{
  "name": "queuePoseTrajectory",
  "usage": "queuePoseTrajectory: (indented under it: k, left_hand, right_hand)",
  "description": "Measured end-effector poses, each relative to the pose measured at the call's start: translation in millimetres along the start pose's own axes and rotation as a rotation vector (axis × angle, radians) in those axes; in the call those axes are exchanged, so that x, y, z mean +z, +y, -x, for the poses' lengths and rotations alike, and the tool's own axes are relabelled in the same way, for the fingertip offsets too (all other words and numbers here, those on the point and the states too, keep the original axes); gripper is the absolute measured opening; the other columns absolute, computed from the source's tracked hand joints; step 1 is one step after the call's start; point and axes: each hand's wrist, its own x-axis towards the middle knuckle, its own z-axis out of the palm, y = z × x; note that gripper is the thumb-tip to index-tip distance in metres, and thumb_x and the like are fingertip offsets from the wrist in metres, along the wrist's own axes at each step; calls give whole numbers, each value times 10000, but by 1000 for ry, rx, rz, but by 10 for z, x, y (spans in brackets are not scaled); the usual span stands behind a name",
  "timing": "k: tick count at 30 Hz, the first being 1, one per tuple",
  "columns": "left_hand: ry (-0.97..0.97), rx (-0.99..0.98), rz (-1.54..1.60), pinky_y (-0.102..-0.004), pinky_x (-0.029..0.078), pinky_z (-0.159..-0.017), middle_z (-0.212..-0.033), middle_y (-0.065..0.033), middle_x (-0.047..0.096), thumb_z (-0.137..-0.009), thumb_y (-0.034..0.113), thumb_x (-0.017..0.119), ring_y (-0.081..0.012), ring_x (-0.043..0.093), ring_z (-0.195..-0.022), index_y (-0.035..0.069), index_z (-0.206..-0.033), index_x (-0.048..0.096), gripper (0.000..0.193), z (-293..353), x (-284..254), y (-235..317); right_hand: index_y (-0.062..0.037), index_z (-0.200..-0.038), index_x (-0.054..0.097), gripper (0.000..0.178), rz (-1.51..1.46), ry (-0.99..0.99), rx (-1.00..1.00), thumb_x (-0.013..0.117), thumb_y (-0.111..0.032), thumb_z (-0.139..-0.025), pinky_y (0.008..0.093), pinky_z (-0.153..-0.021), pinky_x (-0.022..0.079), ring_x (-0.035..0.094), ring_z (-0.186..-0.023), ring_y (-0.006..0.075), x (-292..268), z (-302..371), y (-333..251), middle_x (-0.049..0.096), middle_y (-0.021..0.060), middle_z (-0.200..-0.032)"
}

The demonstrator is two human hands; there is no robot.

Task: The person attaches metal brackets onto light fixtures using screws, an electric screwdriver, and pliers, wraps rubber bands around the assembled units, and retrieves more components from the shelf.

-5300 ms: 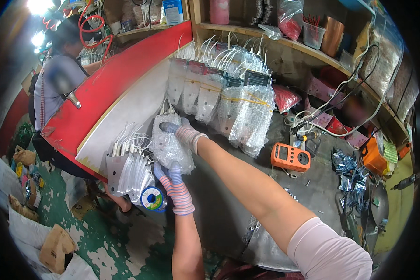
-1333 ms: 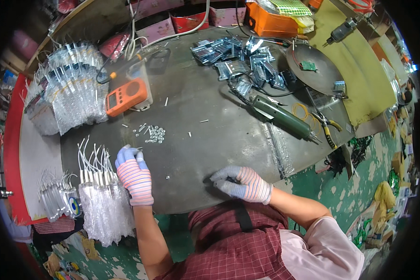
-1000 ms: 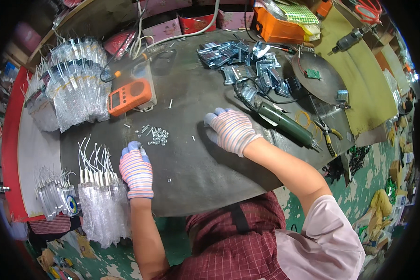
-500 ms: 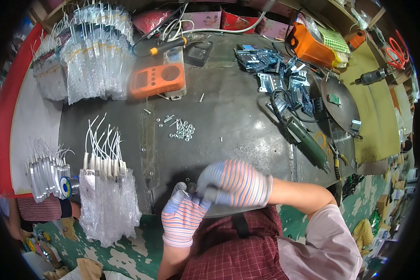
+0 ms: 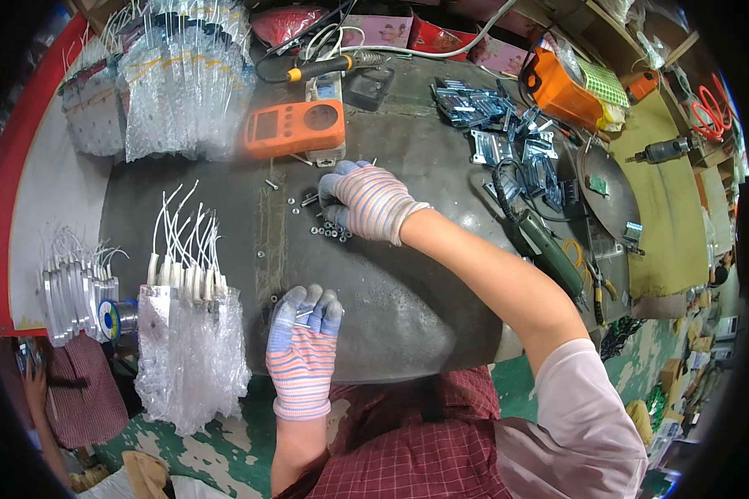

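Note:
My left hand (image 5: 303, 353), in a striped knit glove, is turned palm up near the table's front edge. Its fingers are curled, and a small metal screw (image 5: 305, 313) lies across them. Further up the table, my right hand (image 5: 370, 202) in a matching glove reaches down over the loose hardware. Its fingers are bent together at the pile, and whatever is between the tips is hidden. A small screw (image 5: 310, 200) lies beside those fingertips. Several hex nuts (image 5: 331, 231) show just below the hand. Another screw (image 5: 272, 185) lies to the left.
An orange multimeter (image 5: 295, 129) sits behind the hardware. Bagged parts with white wires (image 5: 193, 349) and a solder spool (image 5: 118, 319) stand at left. Blue-silver metal plates (image 5: 474, 106), a green power tool (image 5: 549, 254) and a round dark plate (image 5: 607, 187) occupy the right.
The hands were together near the front edge and have separated. My right hand has moved away over the nuts and screws; my left has turned palm up, showing a screw on its fingers.

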Motion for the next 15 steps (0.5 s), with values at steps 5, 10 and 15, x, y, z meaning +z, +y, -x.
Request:
queuePoseTrajectory:
  k: [5,10,15]
  left_hand:
    - [-34,-51,-91,-426,547,-874,-1113,-155,650,-964,188,566,-301,618,-1022,31,-1114,642,230,266,-57,-32]
    - [-33,-52,-107,-417,549,-852,-1092,-136,651,-959,194,577,-284,622,-995,47,-1108,641,218,336,-141,-50]
    - [8,-59,-115,-417,551,-839,-1069,-124,656,-951,170,579,-281,634,-964,51,-1107,640,205,302,-73,-72]
  right_hand:
    - [-113,-969,664,195,1,65,-21,654,-185,-788,438,-860,499,615,-978,357,37,44,138,639,146,-1009]
    - [-110,-956,663,157,-81,109,-82,641,-154,-807,414,-796,512,636,-887,341,-40,-45,-38,648,131,-908]
    - [-66,-886,642,111,500,-51,-325,607,-117,-793,429,-747,533,654,-862,320,-37,-272,-390,655,115,-837]
